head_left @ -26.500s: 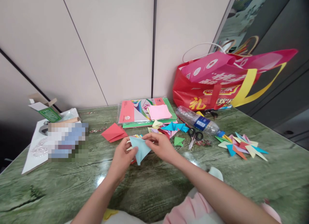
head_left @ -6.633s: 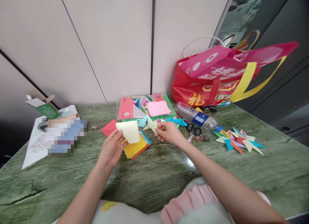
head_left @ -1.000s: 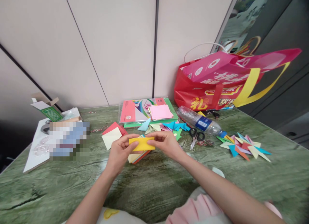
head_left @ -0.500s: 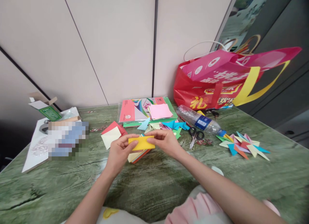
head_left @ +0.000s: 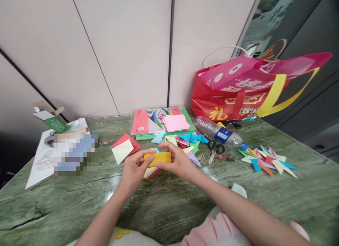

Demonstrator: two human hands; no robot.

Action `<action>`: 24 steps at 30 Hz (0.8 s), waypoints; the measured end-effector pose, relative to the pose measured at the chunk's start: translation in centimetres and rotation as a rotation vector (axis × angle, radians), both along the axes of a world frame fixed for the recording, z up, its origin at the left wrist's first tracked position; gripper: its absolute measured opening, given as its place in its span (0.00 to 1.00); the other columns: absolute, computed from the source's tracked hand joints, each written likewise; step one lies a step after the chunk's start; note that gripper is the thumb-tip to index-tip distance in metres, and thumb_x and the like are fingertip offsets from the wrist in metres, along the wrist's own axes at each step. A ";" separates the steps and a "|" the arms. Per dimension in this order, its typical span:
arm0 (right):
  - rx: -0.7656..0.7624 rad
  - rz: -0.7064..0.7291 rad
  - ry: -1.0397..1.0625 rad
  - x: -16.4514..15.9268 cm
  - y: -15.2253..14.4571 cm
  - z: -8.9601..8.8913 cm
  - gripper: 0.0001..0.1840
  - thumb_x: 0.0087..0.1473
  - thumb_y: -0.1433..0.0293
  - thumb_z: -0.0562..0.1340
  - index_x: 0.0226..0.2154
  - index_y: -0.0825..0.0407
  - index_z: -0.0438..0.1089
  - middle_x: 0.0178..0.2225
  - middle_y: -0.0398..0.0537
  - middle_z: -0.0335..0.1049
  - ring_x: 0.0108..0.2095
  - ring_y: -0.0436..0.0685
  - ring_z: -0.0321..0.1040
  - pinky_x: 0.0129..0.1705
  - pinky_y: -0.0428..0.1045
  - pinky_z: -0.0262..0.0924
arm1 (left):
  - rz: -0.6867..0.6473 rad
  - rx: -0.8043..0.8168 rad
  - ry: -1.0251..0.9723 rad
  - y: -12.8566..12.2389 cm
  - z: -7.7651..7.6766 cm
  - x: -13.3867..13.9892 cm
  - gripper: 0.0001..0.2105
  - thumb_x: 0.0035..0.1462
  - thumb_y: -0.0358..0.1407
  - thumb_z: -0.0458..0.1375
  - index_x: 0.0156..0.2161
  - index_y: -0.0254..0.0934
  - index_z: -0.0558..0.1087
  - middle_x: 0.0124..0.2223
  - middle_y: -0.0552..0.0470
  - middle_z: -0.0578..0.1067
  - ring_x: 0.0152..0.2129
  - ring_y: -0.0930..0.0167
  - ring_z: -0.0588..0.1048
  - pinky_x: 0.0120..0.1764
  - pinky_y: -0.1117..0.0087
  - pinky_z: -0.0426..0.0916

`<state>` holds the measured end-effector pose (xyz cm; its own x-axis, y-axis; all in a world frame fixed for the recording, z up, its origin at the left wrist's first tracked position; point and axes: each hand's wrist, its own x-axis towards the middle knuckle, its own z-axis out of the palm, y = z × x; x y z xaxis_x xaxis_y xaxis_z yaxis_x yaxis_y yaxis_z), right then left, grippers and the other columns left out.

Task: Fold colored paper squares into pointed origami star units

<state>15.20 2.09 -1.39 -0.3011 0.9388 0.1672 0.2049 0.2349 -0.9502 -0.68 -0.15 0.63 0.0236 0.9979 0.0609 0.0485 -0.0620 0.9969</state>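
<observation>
A folded yellow paper is held up between both hands, a long narrow rectangle above the table. My left hand pinches its left end, thumb in front. At the right end my right hand grips it, with the thumb along the lower edge and fingers behind. Partly hidden under the hands lies a stack of coloured paper. Left of it rest a cream sheet and a red sheet. Folded paper pieces in blue, green and purple lie just beyond my right hand.
Black-handled scissors and a plastic bottle lie to the right, near a pile of folded paper points. Paper packs lie at the back beside a red bag. A white board is at the left.
My right thumb has moved from the paper's upper face to its lower edge. The yellow paper has tilted and looks darker. The view has shifted slightly.
</observation>
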 end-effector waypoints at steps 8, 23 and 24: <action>0.000 -0.008 0.015 0.0 0.1 0.1 0.25 0.36 0.68 0.67 0.40 0.51 0.64 0.30 0.43 0.64 0.30 0.52 0.63 0.31 0.46 0.59 | -0.003 0.037 -0.011 -0.3 -0.3 0.3 0.09 0.44 0.36 0.61 0.33 0.35 0.74 0.29 0.52 0.79 0.25 0.71 0.76 0.31 0.74 0.70; -0.198 0.146 0.271 0.4 0.8 -0.1 0.26 0.35 0.77 0.63 0.41 0.50 0.59 0.29 0.41 0.67 0.28 0.51 0.68 0.30 0.46 0.64 | 0.061 0.036 -0.054 0.0 -0.1 0.3 0.11 0.42 0.37 0.63 0.33 0.35 0.74 0.27 0.52 0.78 0.23 0.71 0.76 0.30 0.74 0.71; -0.216 0.137 0.291 0.4 0.9 -0.1 0.27 0.34 0.77 0.63 0.41 0.51 0.59 0.28 0.41 0.67 0.29 0.51 0.69 0.30 0.47 0.64 | 0.068 0.041 -0.053 0.0 -0.1 0.3 0.11 0.42 0.37 0.63 0.34 0.35 0.74 0.27 0.52 0.78 0.22 0.71 0.76 0.29 0.74 0.71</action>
